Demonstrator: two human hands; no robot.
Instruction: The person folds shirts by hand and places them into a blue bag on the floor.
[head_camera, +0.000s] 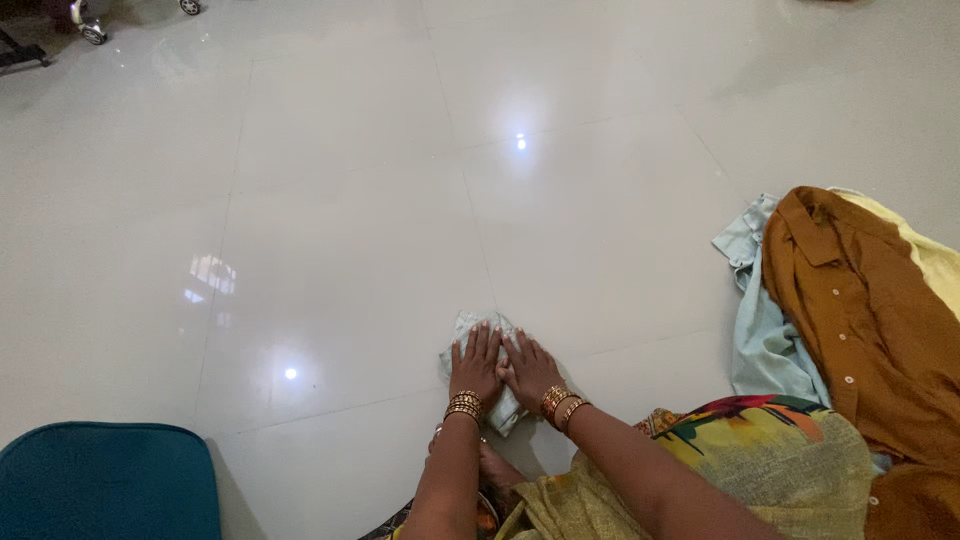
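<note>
Pale green cloth (482, 345) | under left hand (476, 364), right hand (529, 368) | floor (350, 220)

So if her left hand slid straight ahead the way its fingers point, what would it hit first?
Past the small folded cloth under the left hand, only bare glossy floor tiles show; the way looks free.

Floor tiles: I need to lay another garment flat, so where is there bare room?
Bare glossy white tiled floor lies ahead and left of the hands pressing the small pale green folded cloth. Crowded right: the rust-brown buttoned shirt heap. The teal cushion fills the near-left corner.
</note>
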